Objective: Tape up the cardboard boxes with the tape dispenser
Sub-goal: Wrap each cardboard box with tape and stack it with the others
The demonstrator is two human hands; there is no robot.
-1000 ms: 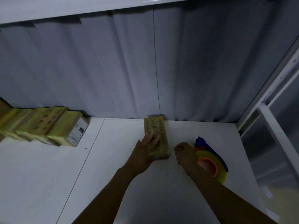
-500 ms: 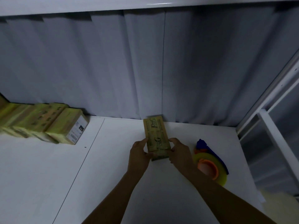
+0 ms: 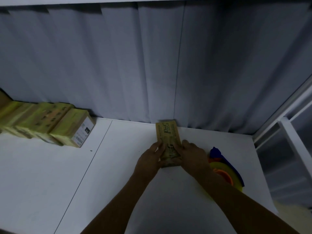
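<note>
The left hand (image 3: 150, 159) and right hand (image 3: 192, 154) curl their fingers round the near end of the long tan cardboard box (image 3: 167, 132), lying at twelve o'clock on the white table (image 3: 118, 183). The blue-and-orange tape dispenser (image 3: 224, 168) rests at its four o'clock.

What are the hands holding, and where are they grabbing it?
The cardboard box: the left hand grips its left side and the right hand its right side, both near the end closest to the person.

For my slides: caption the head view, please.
Left hand and right hand hold a box beside the dispenser.
</note>
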